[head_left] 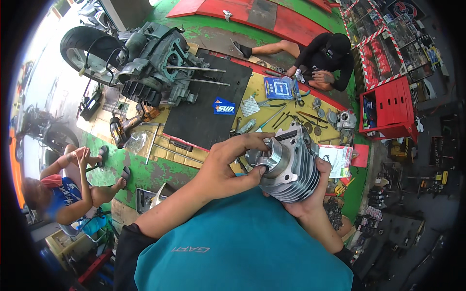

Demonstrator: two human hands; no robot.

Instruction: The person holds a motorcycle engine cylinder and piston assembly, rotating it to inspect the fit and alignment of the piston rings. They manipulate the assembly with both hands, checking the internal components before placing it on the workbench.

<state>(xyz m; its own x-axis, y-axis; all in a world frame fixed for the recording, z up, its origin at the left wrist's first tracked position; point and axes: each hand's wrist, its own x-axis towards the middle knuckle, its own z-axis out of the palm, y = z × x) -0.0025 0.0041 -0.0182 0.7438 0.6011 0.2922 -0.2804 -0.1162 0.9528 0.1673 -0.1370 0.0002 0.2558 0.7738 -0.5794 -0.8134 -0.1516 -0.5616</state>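
Observation:
In front of my chest, my right hand [310, 203] grips a silver finned engine cylinder [300, 177] from its right side and underneath. My left hand [230, 167] is closed on a silver piston [277, 154], thumb and fingers at its near left end. The piston sits at the cylinder's open bore, tilted toward my left hand. How deep it is in the bore I cannot tell. Bolt holes and a flat flange face show round the bore.
A partly stripped engine [150, 63] with a rear wheel [90, 48] stands at the far left, beside a black mat [213, 94]. A yellow cordless drill [131, 123], pliers [274, 104] and a blue packet [278, 88] lie about. People sit left and far right; a red cabinet [388, 109] stands right.

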